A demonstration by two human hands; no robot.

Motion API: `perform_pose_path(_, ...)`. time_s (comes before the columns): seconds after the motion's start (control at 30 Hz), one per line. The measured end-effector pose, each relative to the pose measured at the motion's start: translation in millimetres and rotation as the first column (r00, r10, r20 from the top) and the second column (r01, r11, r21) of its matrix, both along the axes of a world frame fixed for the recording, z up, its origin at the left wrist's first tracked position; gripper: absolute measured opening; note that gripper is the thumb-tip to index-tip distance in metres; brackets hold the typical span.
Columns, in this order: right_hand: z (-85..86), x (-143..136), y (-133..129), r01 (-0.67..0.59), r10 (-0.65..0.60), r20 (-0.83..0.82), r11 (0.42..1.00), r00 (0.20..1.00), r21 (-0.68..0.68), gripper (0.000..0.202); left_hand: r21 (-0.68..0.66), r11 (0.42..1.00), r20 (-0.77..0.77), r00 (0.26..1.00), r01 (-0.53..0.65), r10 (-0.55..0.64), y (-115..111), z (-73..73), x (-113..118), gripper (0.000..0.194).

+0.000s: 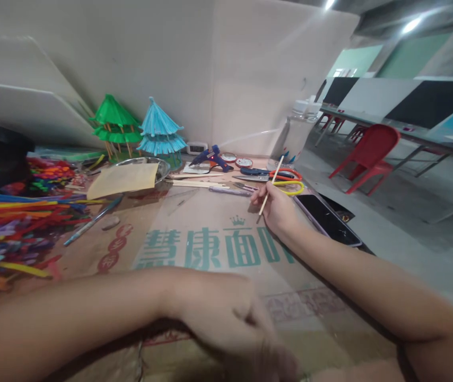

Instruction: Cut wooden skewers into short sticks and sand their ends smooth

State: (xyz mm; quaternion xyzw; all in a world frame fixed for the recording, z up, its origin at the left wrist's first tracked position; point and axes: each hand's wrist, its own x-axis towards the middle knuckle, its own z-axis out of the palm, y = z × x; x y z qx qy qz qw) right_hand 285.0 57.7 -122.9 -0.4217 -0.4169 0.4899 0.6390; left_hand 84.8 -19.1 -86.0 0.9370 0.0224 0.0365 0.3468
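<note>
The tabletop (pixel 194 207), spread with printed cardboard, is crowded along its far edge, which could make knocks likely. Toward the far left corner stand a green paper tower (pixel 117 114) and a blue paper tower (pixel 158 124); being light, they might topple if brushed. The left hand (pixel 226 313) is low over the near edge, blurred — whether it holds anything cannot be told. The right hand (pixel 276 209), near the right edge, is closed in a pinch. Beside its forearm lies a phone (pixel 328 218), which an elbow swing might push off that edge. At the far edge, the glue gun (pixel 212 155) shows a red light — if hot, it could burn fingers. The thin stick (pixel 272 183), slanting up from the right hand's pinch, could slip if held loosely or snap if squeezed.
</note>
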Motion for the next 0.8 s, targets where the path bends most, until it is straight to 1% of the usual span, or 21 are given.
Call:
perform_pose_path(0.03,-1.0,0.1,1.0,0.005,-0.005,-0.001,1.000,1.000,0.003,0.040,-0.042,0.989,0.003,0.990,-0.142,0.143,2.8,2.9,3.9,0.044)
perform_pose_path(0.07,-1.9,-0.1,1.7,0.014,-0.014,-0.001,1.000,1.000,0.007,0.040,-0.030,0.922,0.027,0.922,-0.386,0.387,7.6,4.4,7.1,0.043)
perform_pose_path(0.13,-3.1,-0.5,2.5,0.036,-0.036,0.002,0.999,0.999,0.013,0.041,0.033,0.822,0.059,0.822,-0.568,0.566,16.6,4.2,13.1,0.046)
perform_pose_path(0.17,-3.5,-0.5,2.7,0.049,-0.050,0.005,0.999,0.999,0.015,0.041,0.059,0.806,0.066,0.808,-0.589,0.586,18.1,3.3,16.5,0.049)
perform_pose_path(0.2,-3.8,-0.3,2.9,0.062,-0.062,0.009,0.998,0.998,0.014,0.041,0.071,0.853,0.054,0.855,-0.518,0.515,17.1,2.6,20.0,0.050)
perform_pose_path(0.23,-4.1,0.1,3.0,0.072,-0.072,0.015,0.997,0.997,0.013,0.041,0.057,0.958,0.021,0.960,-0.281,0.280,14.2,2.1,23.5,0.047)
perform_pose_path(0.27,-4.3,0.7,3.2,0.080,-0.080,0.021,0.997,0.997,0.011,0.041,0.004,0.999,-0.034,0.998,-0.050,0.050,10.5,2.0,27.0,0.041)
perform_pose_path(0.3,-4.6,1.3,3.4,0.085,-0.085,0.027,0.996,0.996,0.009,0.040,-0.019,1.000,-0.040,0.999,0.024,-0.024,6.9,2.0,30.3,0.038)
perform_pose_path(0.33,-4.9,1.9,3.7,0.089,-0.089,0.035,0.996,0.995,0.008,0.040,-0.016,1.000,-0.033,0.999,-0.014,0.014,4.1,1.8,33.3,0.041)
perform_pose_path(0.37,-5.1,2.2,3.9,0.092,-0.093,0.042,0.996,0.995,0.008,0.039,0.014,0.983,-0.009,0.983,-0.183,0.183,2.1,1.3,36.1,0.043)
perform_pose_path(0.4,-5.2,2.3,4.1,0.095,-0.095,0.047,0.995,0.994,0.009,0.039,0.069,0.910,0.035,0.913,-0.409,0.407,0.6,0.4,38.6,0.041)
perform_pose_path(0.47,-5.4,1.8,4.5,0.094,-0.094,0.052,0.996,0.994,0.007,0.039,0.141,0.805,0.065,0.817,-0.576,0.573,-3.5,-1.4,42.2,0.062)
perform_pose_path(0.5,-5.4,1.5,4.6,0.092,-0.092,0.052,0.996,0.994,0.004,0.039,0.179,0.831,0.032,0.848,-0.526,0.530,-6.7,-1.4,43.1,0.072)
perform_pose_path(0.57,-5.4,0.9,4.8,0.084,-0.084,0.046,0.996,0.995,-0.005,0.041,0.060,0.981,-0.069,0.980,-0.185,0.189,-13.9,0.9,43.0,0.058)
perform_pose_path(0.6,-5.5,0.8,4.9,0.079,-0.079,0.044,0.997,0.996,-0.007,0.041,-0.067,0.998,-0.118,0.993,0.004,-0.012,-16.4,2.8,42.1,0.047)
perform_pose_path(0.63,-5.6,1.0,5.0,0.074,-0.074,0.043,0.997,0.996,-0.008,0.042,-0.159,0.985,-0.119,0.990,0.062,-0.081,-17.4,4.5,40.8,0.042)
perform_pose_path(0.67,-5.7,1.3,5.0,0.070,-0.069,0.046,0.998,0.997,-0.008,0.042,-0.164,0.986,-0.084,0.996,-0.022,0.008,-16.8,5.5,39.5,0.042)
perform_pose_path(0.7,-5.8,1.6,5.1,0.068,-0.067,0.051,0.998,0.996,-0.006,0.043,-0.095,0.976,-0.027,0.980,-0.197,0.196,-15.1,5.5,38.1,0.041)
perform_pose_path(0.73,-5.8,1.9,5.1,0.069,-0.068,0.057,0.998,0.996,-0.005,0.043,0.010,0.905,0.068,0.903,-0.426,0.424,-13.1,4.9,36.9,0.038)
perform_pose_path(0.77,-5.8,2.2,4.9,0.071,-0.070,0.062,0.997,0.996,-0.005,0.043,0.099,0.827,0.117,0.832,-0.553,0.543,-11.7,4.1,35.8,0.045)
perform_pose_path(0.8,-5.5,2.2,4.6,0.072,-0.072,0.064,0.997,0.995,-0.005,0.044,0.146,0.807,0.099,0.820,-0.573,0.564,-11.7,3.9,34.6,0.056)
